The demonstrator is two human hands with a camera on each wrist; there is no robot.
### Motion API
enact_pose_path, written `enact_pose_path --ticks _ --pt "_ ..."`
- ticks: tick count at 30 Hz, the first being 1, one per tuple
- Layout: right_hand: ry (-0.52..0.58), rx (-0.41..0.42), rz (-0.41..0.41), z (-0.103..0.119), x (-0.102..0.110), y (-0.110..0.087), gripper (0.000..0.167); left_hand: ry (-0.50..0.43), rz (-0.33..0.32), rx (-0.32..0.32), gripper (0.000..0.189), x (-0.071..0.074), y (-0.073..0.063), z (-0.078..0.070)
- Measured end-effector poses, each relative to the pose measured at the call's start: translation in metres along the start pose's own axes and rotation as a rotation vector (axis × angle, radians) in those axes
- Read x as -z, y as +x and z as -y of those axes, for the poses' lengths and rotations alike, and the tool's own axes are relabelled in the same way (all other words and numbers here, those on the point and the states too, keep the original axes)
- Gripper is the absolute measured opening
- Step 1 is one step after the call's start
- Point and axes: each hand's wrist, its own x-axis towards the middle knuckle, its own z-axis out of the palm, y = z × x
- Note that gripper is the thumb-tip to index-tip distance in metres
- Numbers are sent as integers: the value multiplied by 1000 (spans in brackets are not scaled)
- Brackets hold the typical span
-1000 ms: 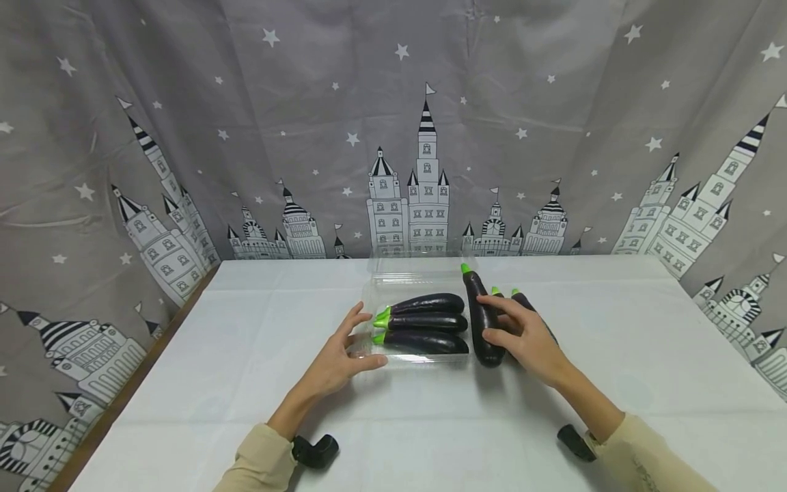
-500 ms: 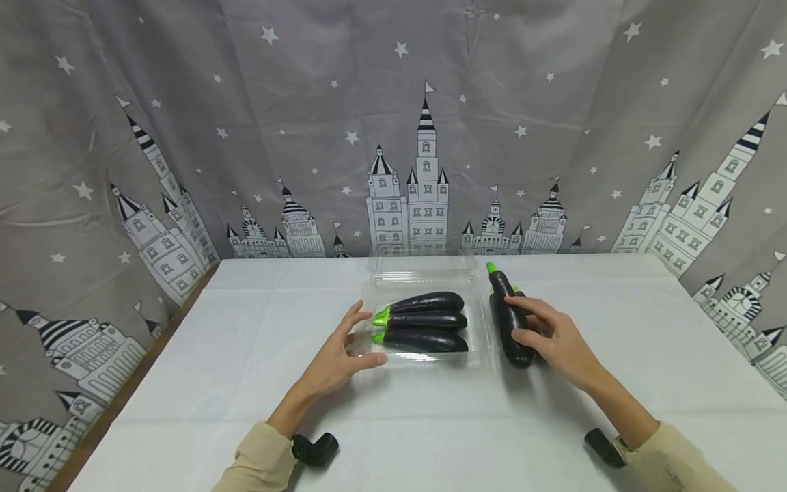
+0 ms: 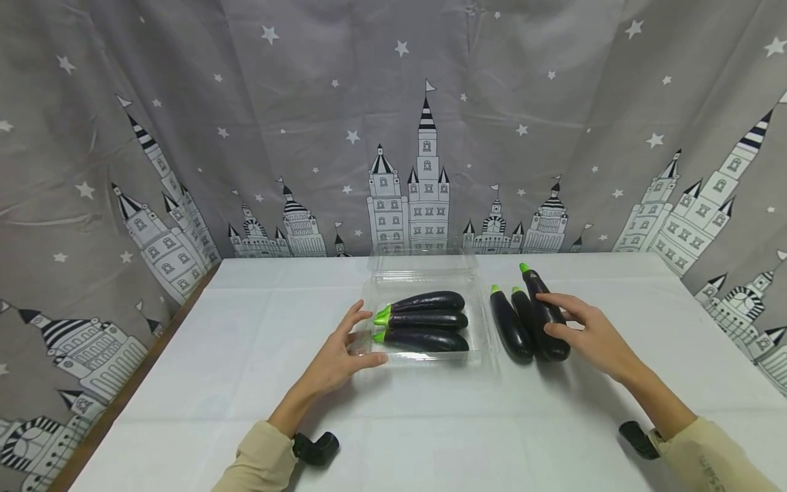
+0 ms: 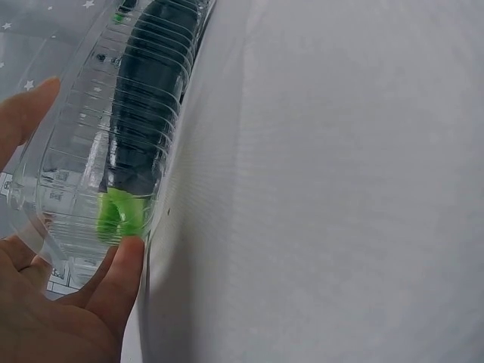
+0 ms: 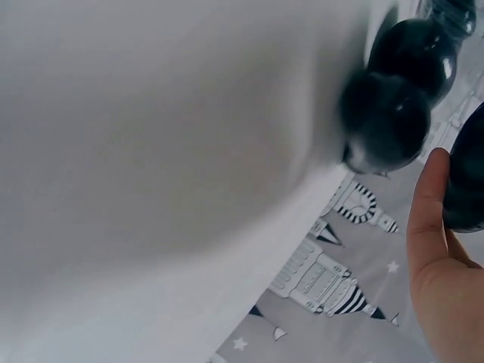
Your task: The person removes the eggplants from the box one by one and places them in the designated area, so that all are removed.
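My right hand (image 3: 589,335) grips a dark purple eggplant (image 3: 546,320) between thumb and fingers, its green stem pointing to the back. It overlaps a second eggplant (image 3: 521,304) in the head view; another eggplant (image 3: 509,329) lies just left. The right wrist view shows the held eggplant (image 5: 467,178) apart from the two lying ones. My left hand (image 3: 335,355), thumb and fingers spread, touches the left end of a clear plastic container (image 3: 430,278). Three eggplants (image 3: 424,321) lie side by side in it, stems left. Its ribbed wall (image 4: 76,144) shows between my left fingers.
A white cloth (image 3: 418,424) covers the table. The container's clear lid (image 3: 424,262) stands raised at the back. Behind the table hangs a grey curtain (image 3: 295,102) with castles and stars. A black wrist device (image 3: 316,449) sits by each sleeve.
My right hand has carried the eggplant from beside the container to the right, across the two lying eggplants, which now show more fully. The left hand and container have stayed in place.
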Motion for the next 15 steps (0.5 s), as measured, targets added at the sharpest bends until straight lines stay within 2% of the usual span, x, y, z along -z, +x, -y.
enact_pose_path --ticks 9,15 --pt "-32 -66 -11 -14 11 -1 55 -10 -2 4 98 -1 0 2" --pt "-63 -84 9 -22 16 2 52 -11 -6 6 99 -1 0 1"
